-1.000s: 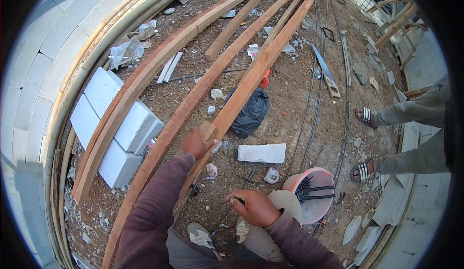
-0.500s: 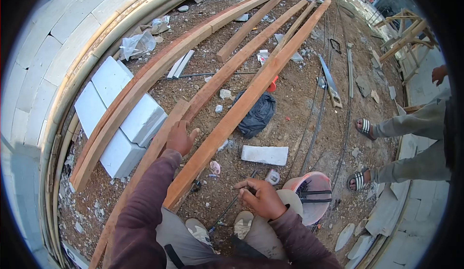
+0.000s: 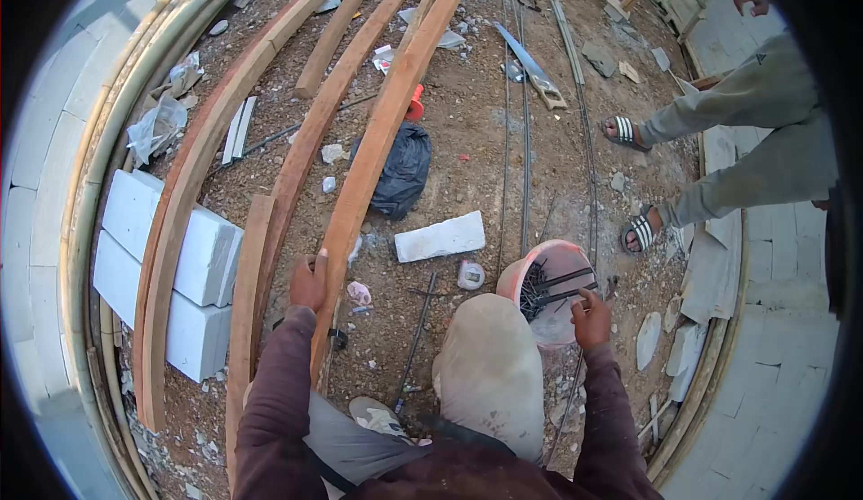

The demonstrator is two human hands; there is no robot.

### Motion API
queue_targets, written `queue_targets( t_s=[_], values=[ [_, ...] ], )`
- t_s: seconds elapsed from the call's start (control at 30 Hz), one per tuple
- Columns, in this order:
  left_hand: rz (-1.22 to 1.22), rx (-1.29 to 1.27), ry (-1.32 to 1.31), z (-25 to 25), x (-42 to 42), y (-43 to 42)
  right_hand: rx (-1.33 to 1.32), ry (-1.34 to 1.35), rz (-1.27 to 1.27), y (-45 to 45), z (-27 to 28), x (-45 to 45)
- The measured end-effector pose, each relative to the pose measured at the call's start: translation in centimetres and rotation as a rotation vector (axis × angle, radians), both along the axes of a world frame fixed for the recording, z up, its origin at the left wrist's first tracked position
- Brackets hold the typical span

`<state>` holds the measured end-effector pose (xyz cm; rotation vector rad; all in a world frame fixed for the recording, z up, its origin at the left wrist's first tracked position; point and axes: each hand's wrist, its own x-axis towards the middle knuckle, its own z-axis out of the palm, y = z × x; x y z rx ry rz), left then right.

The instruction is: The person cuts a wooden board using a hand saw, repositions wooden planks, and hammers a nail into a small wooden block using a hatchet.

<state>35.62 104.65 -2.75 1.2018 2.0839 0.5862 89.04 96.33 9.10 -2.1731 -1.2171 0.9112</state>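
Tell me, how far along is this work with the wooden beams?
Seemingly unfinished. Done: the beams are laid out, one across white blocks. In hand: the left hand is at a beam's edge, the right hand at the pink bucket. Left: no finished structure shows and the saw lies on the ground; how much remains, I can't tell.

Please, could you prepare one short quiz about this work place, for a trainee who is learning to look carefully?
1. Choose: which hand of the wearer is at the pink bucket?
A) left hand
B) right hand
C) neither
2. True or false: the saw lies on the ground.
3. Fill in the colour: the plastic bag near the long wooden beam is ____.

Key: 1. B; 2. true; 3. black
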Motion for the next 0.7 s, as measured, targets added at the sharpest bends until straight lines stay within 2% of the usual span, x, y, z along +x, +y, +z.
queue_targets(
  t_s=[0.07, 0.27, 0.37, 0.4, 0.5, 0.57, 0.63, 0.7],
  values=[
    [0.006, -0.02, -0.018, 0.2, 0.6, 1.0, 0.189, -0.272, 0.089, -1.9, -0.2, -2.0],
    [-0.093, -0.029, 0.026, -0.5, 2.0, 1.2, -0.112, 0.371, 0.212, -7.6, -1.9, -4.9],
    [-0.099, 0.003, -0.023, -0.7, 2.2, 1.9, -0.09, 0.036, 0.331, -12.6, -5.2, -3.2],
    [-0.102, 0.028, -0.029, -1.4, 1.7, 1.6, -0.107, 0.189, 0.194, -12.2, -3.4, -5.1],
    [-0.13, 0.109, -0.048, -0.8, 1.8, 1.2, -0.02, 0.108, 0.341, -8.9, 0.3, -8.4],
    [-0.137, 0.156, -0.058, -0.6, 1.6, 1.3, -0.075, 0.344, 0.221, -4.9, 0.6, -10.1],
    [-0.138, 0.181, -0.064, -1.1, 1.2, 1.3, -0.165, 0.273, 0.381, 0.4, 1.5, -12.5],
    [-0.154, 0.182, -0.107, -0.7, 1.1, 0.7, 0.02, 0.109, 0.676, 3.3, -5.4, -14.0]
  ],
)
